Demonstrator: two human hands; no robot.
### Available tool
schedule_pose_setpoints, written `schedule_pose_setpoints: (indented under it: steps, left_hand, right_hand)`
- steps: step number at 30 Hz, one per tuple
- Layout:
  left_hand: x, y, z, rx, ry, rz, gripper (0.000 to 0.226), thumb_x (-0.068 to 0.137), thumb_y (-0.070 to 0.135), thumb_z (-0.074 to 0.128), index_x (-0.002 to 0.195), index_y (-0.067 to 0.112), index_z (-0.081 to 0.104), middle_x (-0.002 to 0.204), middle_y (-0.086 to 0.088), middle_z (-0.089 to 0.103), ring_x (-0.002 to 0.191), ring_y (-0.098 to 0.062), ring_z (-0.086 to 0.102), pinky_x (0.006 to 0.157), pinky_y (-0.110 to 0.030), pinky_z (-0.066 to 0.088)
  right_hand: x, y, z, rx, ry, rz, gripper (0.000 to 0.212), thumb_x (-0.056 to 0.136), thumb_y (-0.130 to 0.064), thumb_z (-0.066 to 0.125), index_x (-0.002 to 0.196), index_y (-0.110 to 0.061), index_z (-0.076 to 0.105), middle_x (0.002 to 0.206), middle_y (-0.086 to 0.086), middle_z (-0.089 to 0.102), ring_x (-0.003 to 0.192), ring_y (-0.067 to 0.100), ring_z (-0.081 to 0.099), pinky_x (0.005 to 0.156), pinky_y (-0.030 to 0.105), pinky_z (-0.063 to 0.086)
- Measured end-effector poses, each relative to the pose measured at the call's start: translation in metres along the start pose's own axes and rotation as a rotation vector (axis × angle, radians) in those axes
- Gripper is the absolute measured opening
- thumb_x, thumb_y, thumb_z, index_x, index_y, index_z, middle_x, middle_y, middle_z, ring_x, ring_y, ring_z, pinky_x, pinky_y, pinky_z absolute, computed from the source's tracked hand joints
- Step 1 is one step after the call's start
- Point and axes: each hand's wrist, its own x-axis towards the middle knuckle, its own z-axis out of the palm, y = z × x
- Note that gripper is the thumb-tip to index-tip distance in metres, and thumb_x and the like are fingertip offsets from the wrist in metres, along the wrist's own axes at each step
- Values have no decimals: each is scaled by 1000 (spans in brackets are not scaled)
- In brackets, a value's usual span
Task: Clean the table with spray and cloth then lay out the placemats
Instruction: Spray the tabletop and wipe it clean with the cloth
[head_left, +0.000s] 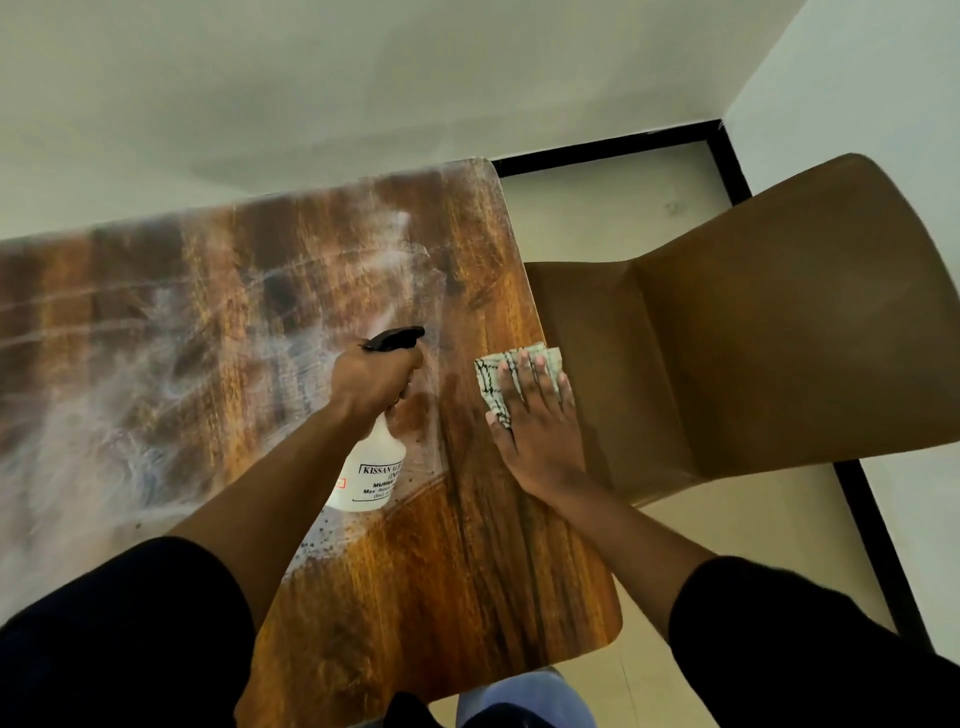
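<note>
head view: the left hand (371, 376) grips the neck of a white plastic spray bottle with a black trigger head (370, 470), its fingers curled round the trigger, the nozzle pointing away from the person over the glossy brown wood-grain bench (457, 582). the bottle is held tilted above the bench, its printed label facing up. pale wet streaks and mist cover the far and left parts of the bench top, with fine droplets near the bottle's base. the right hand (537, 415) lies flat on a folded white cloth with a dark line pattern (491, 382) at the bench's right edge, fingers straight and close together, pressing it down. just beside that edge stands a brown moulded plastic chair (769, 332) on the pale tiled floor (613, 213).
</note>
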Motion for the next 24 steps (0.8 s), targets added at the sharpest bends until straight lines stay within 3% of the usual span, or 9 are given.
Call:
schedule_pose_setpoints:
  steps: [2, 5, 11, 16, 18, 21, 24]
  left_hand:
    - [3, 2, 0, -10, 20, 1, 36, 90, 11, 70, 112, 39, 76, 65, -6, 67, 56, -19, 59, 40, -25, 41]
    - [8, 10, -2, -29, 13, 12, 30, 93, 6, 66, 104, 33, 74, 71, -10, 74, 62, -24, 68, 40, -25, 40]
    - [12, 16, 1, -61, -51, 7, 47, 94, 4, 65, 131, 33, 71, 68, -8, 71, 60, -25, 67, 39, -25, 37]
    - [11, 11, 2, -86, -43, 1, 47, 96, 3, 64, 134, 32, 69, 69, -8, 71, 57, -22, 66, 39, -24, 37]
    - [7, 8, 3, -82, -39, -11, 45, 97, 4, 64, 128, 35, 67, 73, -9, 72, 56, -20, 67, 39, -24, 38]
    - [1, 6, 4, -50, -14, -53, 25, 93, 5, 67, 98, 29, 73, 73, -9, 74, 49, -14, 64, 42, -26, 42]
    - [-3, 5, 6, -39, 0, -71, 23, 89, 6, 69, 79, 27, 71, 75, -12, 76, 49, -14, 64, 46, -27, 44]
  right_hand:
    - [28, 4, -10, 12, -6, 18, 69, 107, -59, 12, 166, -25, -5, 173, 6, -9, 158, 24, -19, 129, 50, -6]
    - [81, 6, -27, 28, -29, 20, 71, 107, -60, 12, 165, -25, -8, 172, 7, -14, 158, 26, -19, 128, 49, -9]
    - [179, 1, -58, 41, -101, 30, 73, 108, -58, 21, 165, -26, -10, 172, 5, -19, 158, 28, -18, 125, 48, -13]
    - [166, -2, -44, 66, -10, 10, 69, 108, -55, 21, 166, -26, 1, 174, 4, -8, 160, 24, -12, 127, 47, -9]
    - [133, -3, -26, 46, 33, -26, 69, 107, -55, 18, 167, -24, 4, 174, 5, -4, 160, 24, -10, 129, 50, -6]
    - [76, -6, -5, 65, 62, -32, 68, 107, -57, 13, 167, -24, 3, 174, 4, -3, 160, 23, -11, 128, 54, 3]
    - [22, -10, 8, 71, 78, 4, 68, 109, -55, 21, 167, -24, 2, 174, 5, -5, 160, 23, -13, 128, 55, 4]
